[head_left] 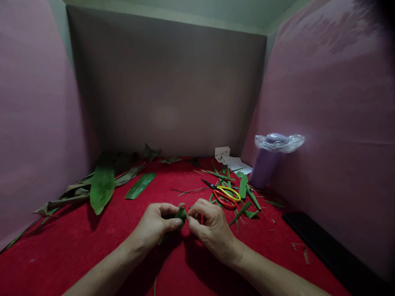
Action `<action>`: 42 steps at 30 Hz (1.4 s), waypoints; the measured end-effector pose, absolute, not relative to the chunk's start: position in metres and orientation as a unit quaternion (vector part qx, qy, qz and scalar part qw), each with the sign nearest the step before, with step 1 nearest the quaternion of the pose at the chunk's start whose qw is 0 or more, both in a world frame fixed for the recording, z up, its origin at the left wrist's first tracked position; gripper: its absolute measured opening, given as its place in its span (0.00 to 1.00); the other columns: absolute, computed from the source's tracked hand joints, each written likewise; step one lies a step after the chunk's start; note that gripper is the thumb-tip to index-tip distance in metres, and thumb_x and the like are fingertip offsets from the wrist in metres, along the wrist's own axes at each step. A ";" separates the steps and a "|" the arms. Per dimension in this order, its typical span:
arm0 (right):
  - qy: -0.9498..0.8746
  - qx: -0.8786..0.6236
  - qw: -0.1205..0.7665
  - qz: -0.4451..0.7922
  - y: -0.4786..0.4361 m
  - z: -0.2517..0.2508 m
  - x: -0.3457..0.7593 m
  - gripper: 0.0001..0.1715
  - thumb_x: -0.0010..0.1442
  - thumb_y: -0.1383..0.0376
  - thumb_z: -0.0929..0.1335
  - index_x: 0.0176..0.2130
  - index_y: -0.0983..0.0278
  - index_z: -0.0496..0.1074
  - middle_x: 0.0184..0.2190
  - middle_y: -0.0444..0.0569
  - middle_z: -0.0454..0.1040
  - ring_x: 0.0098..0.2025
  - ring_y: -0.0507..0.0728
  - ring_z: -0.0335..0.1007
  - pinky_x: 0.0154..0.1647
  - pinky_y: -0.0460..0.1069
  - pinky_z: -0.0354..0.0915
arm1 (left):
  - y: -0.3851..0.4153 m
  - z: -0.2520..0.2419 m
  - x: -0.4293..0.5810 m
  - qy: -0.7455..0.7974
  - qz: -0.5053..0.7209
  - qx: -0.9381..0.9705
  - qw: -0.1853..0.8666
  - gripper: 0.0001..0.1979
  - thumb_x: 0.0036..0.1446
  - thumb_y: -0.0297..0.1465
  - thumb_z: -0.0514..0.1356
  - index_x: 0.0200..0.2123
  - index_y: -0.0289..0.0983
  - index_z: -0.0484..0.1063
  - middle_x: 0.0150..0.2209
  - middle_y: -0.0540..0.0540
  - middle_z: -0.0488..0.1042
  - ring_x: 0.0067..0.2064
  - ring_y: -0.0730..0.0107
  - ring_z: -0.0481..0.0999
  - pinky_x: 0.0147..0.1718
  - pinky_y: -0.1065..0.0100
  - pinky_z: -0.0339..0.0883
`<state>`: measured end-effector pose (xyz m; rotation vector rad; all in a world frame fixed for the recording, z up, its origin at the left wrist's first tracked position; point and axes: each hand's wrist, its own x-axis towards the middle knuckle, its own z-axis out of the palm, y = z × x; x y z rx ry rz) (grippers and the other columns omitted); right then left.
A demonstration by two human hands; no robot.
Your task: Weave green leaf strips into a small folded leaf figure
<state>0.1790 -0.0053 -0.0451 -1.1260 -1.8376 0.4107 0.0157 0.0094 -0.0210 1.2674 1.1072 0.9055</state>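
Observation:
Near the front middle of the red cloth, my left hand (157, 224) pinches a small folded green leaf (181, 212) between thumb and fingers. My right hand (212, 228) is closed at the leaf's right edge, thumb and forefinger pressed together there. Whatever those right fingertips hold is too small to make out. A small loop shows at the top of the folded leaf. Beyond my right hand lie scissors (224, 195) with one red and one yellow handle, among cut green leaf strips (243, 187).
Large leaves (103, 185), green and dried, lie at the left, with a cut leaf piece (140, 186) beside them. A purple tumbler (265, 166) topped with clear plastic stands at the right. White papers (237, 164) lie at the back. A black flat object (321, 242) borders the right side.

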 end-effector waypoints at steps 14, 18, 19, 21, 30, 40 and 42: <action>-0.736 -0.469 0.451 0.184 -0.004 -0.048 0.179 0.09 0.51 0.73 0.64 0.22 0.64 0.63 0.20 0.39 0.62 0.23 0.49 0.57 0.25 0.44 0.52 | 0.009 -0.020 0.018 0.469 0.419 0.526 0.573 0.12 0.30 0.23 0.67 0.26 0.34 0.75 0.23 0.50 0.76 0.24 0.73 0.70 0.26 0.71 0.62; -0.730 -0.479 0.449 0.191 -0.004 -0.047 0.180 0.09 0.50 0.73 0.64 0.21 0.64 0.63 0.19 0.39 0.62 0.22 0.49 0.56 0.25 0.44 0.52 | 0.009 -0.022 0.017 0.465 0.402 0.535 0.580 0.10 0.32 0.23 0.67 0.25 0.34 0.74 0.20 0.51 0.75 0.22 0.74 0.69 0.25 0.71 0.61; -0.729 -0.480 0.448 0.195 -0.004 -0.047 0.180 0.09 0.50 0.73 0.64 0.21 0.64 0.63 0.19 0.40 0.62 0.23 0.49 0.56 0.25 0.44 0.52 | 0.009 -0.023 0.016 0.461 0.396 0.538 0.584 0.10 0.33 0.24 0.67 0.24 0.34 0.74 0.20 0.51 0.75 0.22 0.74 0.69 0.24 0.71 0.61; -0.726 -0.479 0.448 0.206 -0.004 -0.047 0.180 0.09 0.50 0.73 0.64 0.21 0.64 0.63 0.20 0.40 0.63 0.23 0.49 0.56 0.25 0.44 0.53 | 0.010 -0.024 0.013 0.457 0.382 0.540 0.595 0.10 0.33 0.25 0.68 0.25 0.33 0.74 0.20 0.50 0.75 0.22 0.73 0.70 0.24 0.70 0.61; -0.713 -0.453 0.451 0.289 -0.002 -0.042 0.181 0.08 0.52 0.71 0.63 0.22 0.65 0.64 0.18 0.39 0.62 0.22 0.48 0.56 0.23 0.42 0.54 | 0.013 -0.027 0.006 0.397 0.361 0.516 0.668 0.10 0.37 0.25 0.68 0.28 0.33 0.75 0.24 0.48 0.75 0.23 0.74 0.70 0.25 0.72 0.60; -0.704 -0.448 0.472 0.283 -0.003 -0.039 0.181 0.09 0.51 0.71 0.63 0.20 0.65 0.62 0.18 0.39 0.61 0.23 0.48 0.54 0.24 0.43 0.53 | 0.013 -0.021 0.011 0.425 0.392 0.549 0.603 0.10 0.33 0.24 0.68 0.25 0.34 0.76 0.24 0.50 0.75 0.25 0.73 0.70 0.27 0.70 0.61; -0.703 -0.450 0.471 0.285 -0.002 -0.040 0.182 0.09 0.51 0.71 0.63 0.20 0.64 0.62 0.18 0.39 0.60 0.23 0.48 0.54 0.24 0.43 0.53 | 0.013 -0.022 0.010 0.416 0.385 0.548 0.615 0.10 0.34 0.26 0.68 0.26 0.34 0.77 0.24 0.48 0.76 0.25 0.72 0.70 0.27 0.70 0.61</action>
